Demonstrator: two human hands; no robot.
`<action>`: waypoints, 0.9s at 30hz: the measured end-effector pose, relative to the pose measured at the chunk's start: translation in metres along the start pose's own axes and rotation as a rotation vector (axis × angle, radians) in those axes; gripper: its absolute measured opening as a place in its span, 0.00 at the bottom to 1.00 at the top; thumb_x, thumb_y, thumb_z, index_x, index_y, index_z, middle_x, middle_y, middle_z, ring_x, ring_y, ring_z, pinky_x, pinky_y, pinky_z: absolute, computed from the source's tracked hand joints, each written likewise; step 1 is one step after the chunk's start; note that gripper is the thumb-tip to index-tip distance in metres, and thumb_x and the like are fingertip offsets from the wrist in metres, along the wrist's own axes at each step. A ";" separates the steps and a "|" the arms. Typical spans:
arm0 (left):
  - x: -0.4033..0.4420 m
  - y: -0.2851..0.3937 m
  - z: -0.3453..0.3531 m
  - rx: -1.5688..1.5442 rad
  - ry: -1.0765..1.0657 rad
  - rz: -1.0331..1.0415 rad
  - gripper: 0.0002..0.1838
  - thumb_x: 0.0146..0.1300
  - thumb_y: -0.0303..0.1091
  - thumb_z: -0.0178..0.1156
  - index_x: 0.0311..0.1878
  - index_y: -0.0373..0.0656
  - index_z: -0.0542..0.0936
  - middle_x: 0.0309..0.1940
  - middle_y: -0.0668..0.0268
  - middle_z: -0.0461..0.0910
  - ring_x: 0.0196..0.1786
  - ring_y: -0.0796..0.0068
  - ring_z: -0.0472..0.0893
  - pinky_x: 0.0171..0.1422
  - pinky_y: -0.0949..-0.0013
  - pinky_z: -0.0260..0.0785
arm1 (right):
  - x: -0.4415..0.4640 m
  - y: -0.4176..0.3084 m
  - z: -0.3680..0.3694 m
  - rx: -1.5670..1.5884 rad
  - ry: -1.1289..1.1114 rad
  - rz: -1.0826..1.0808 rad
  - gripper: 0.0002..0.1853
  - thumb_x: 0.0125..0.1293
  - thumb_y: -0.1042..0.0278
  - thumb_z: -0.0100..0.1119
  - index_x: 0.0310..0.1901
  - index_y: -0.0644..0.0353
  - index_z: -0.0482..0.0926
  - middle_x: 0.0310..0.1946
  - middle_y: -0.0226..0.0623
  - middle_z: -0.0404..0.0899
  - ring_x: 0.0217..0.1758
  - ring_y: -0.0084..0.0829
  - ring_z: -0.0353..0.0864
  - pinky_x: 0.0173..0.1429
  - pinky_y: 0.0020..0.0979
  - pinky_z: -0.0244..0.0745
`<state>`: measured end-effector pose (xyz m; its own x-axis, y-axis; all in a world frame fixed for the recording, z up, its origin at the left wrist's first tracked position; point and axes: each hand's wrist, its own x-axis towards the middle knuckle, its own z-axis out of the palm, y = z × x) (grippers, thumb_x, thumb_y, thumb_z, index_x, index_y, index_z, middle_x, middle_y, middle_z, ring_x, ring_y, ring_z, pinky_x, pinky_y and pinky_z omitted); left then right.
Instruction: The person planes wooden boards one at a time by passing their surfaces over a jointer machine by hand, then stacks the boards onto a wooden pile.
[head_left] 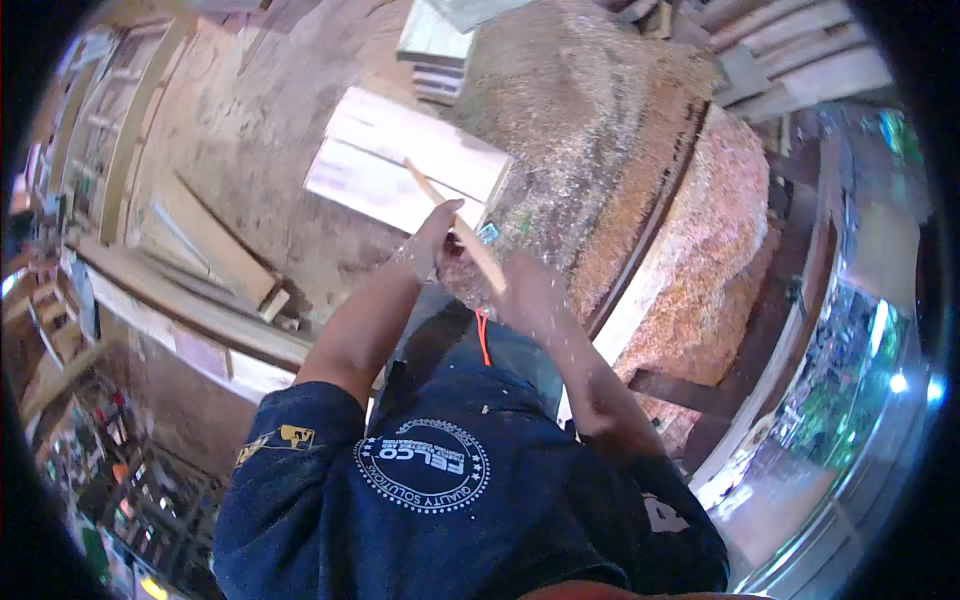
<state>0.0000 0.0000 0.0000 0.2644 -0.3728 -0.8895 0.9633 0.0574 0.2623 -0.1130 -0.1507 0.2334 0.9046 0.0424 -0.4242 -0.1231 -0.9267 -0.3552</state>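
Note:
A thin wooden strip [478, 252] slants across in front of my body, its far end over a pale wooden board stack [400, 160]. My left hand [438, 240] is closed around the strip's middle, with the thumb lying along it. The near end of the strip is in my right hand [527, 288], whose fingers are partly hidden and blurred. A small blue-grey object [488, 233] shows just beyond the strip, too small to name. An orange cord [484, 338] hangs below my hands against my clothing.
Sawdust [720, 200] is heaped along a long beam [650, 255] at the right. A stack of short boards [437, 45] stands at the far side. Loose planks [215, 235] lie at the left, near a long wooden rail [180, 300]. More lumber [790, 45] is piled at the upper right.

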 end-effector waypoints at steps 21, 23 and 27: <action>-0.096 -0.363 0.175 0.597 -0.067 -0.306 0.19 0.67 0.27 0.62 0.61 0.41 0.77 0.57 0.55 0.81 0.60 0.50 0.82 0.60 0.40 0.80 | -0.612 0.029 0.193 0.555 0.703 1.132 0.13 0.62 0.59 0.72 0.45 0.55 0.88 0.38 0.36 0.83 0.49 0.39 0.83 0.53 0.42 0.82; -0.071 -0.395 0.173 0.602 -0.081 -0.187 0.20 0.67 0.26 0.62 0.62 0.42 0.77 0.58 0.55 0.81 0.61 0.51 0.81 0.62 0.39 0.79 | -0.639 0.040 0.261 1.196 1.040 1.418 0.19 0.66 0.54 0.70 0.51 0.59 0.85 0.36 0.32 0.82 0.42 0.33 0.83 0.44 0.38 0.82; -0.138 -0.410 0.245 0.636 -0.287 -0.197 0.22 0.68 0.24 0.61 0.65 0.40 0.76 0.59 0.55 0.80 0.62 0.55 0.80 0.72 0.44 0.73 | -0.656 0.071 0.352 2.107 1.323 1.547 0.29 0.73 0.44 0.64 0.58 0.63 0.78 0.41 0.36 0.84 0.38 0.33 0.83 0.41 0.37 0.83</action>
<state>-0.4428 -0.1993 0.1072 -0.0176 -0.5541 -0.8323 0.7552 -0.5529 0.3521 -0.8587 -0.1131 0.1934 -0.3193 -0.4516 -0.8331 0.2965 0.7874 -0.5404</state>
